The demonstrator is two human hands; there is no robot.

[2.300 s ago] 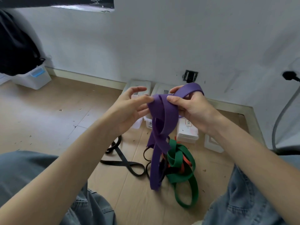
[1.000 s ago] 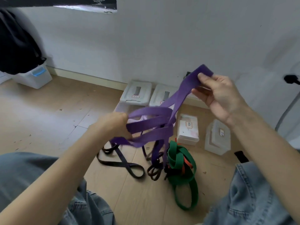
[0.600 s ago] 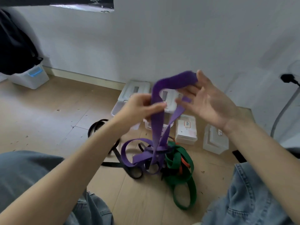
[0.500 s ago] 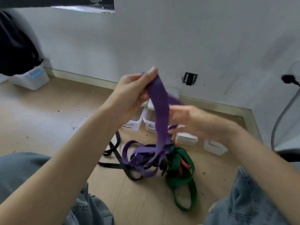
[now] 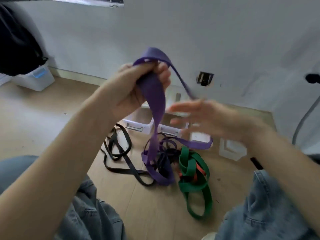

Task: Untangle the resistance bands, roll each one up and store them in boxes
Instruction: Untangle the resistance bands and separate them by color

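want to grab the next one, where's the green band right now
In the head view the green band lies on the floor right of centre, knotted with an orange band, just right of the purple band.

Four resistance bands show: one purple band (image 5: 155, 101), one green band (image 5: 192, 170), one black band (image 5: 117, 149) at nine o'clock of the pile, one orange band (image 5: 199, 168). Two hands: left hand (image 5: 135, 90), right hand (image 5: 213, 118). About four clear boxes (image 5: 136, 122), partly hidden.

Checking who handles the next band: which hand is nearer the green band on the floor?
Right. The right hand, blurred and open, hovers above the green band; the left hand grips the purple band higher, further left.
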